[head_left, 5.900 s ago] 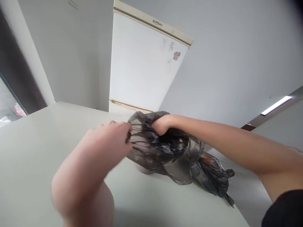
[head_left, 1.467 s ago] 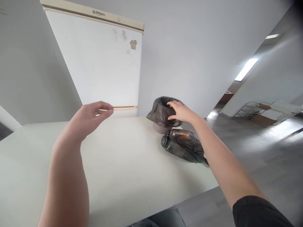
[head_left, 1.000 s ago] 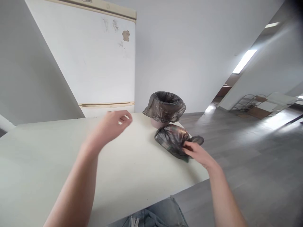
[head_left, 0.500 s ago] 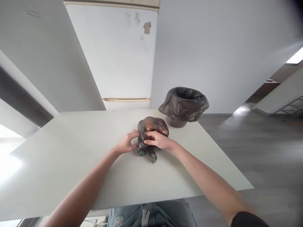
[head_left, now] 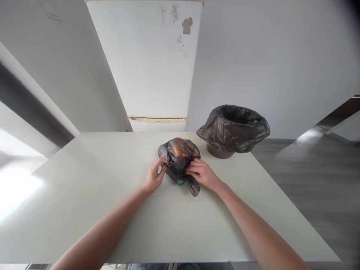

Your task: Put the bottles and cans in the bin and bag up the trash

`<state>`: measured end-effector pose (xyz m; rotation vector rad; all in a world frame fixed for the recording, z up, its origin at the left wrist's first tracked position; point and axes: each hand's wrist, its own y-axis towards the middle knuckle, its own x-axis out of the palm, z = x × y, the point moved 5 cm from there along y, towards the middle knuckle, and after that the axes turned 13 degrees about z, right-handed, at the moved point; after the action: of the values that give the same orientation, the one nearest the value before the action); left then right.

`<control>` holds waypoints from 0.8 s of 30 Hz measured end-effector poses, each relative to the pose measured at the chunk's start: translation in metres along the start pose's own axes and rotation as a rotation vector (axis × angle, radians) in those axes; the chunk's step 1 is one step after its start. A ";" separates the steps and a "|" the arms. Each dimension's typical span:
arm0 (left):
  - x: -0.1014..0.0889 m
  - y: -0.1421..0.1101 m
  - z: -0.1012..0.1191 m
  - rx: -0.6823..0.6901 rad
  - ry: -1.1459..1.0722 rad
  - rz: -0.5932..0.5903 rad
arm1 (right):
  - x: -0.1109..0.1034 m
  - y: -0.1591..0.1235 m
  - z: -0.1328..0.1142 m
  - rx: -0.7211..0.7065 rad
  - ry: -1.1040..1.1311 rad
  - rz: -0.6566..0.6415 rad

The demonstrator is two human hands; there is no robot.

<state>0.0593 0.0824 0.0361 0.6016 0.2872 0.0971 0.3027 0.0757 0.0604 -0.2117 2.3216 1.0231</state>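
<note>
On pale tabletop (head_left: 180, 225), observe filled dark bag (head_left: 178, 150) between left hand (head_left: 154, 176) and right hand (head_left: 205, 175), pinched by both; note lined bin (head_left: 233, 135) beyond right hand.

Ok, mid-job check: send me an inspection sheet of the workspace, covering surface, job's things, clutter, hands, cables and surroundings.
Surface: pale table, bearing the bag and bin.
Job's things: translucent black plastic bag, orange-brown contents showing through, not identifiable; loose end toward the person.
Clutter: nothing seen beyond the brown bin, upright at far right, black liner folded over its rim.
Hands: left hand pinches the bag's left side with its fingers; right hand touches its right side, fingertips partly hidden, grip unclear.
Cables: nothing seen on the tabletop.
Surroundings: white refrigerator behind; grey floor right.
</note>
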 end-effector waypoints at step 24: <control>-0.026 0.016 0.002 -0.034 0.032 0.239 | -0.022 -0.001 -0.005 0.202 0.204 0.519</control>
<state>0.0351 0.0897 0.0526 0.5992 0.2435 0.3417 0.3192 0.0698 0.0751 0.4061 2.7210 1.0260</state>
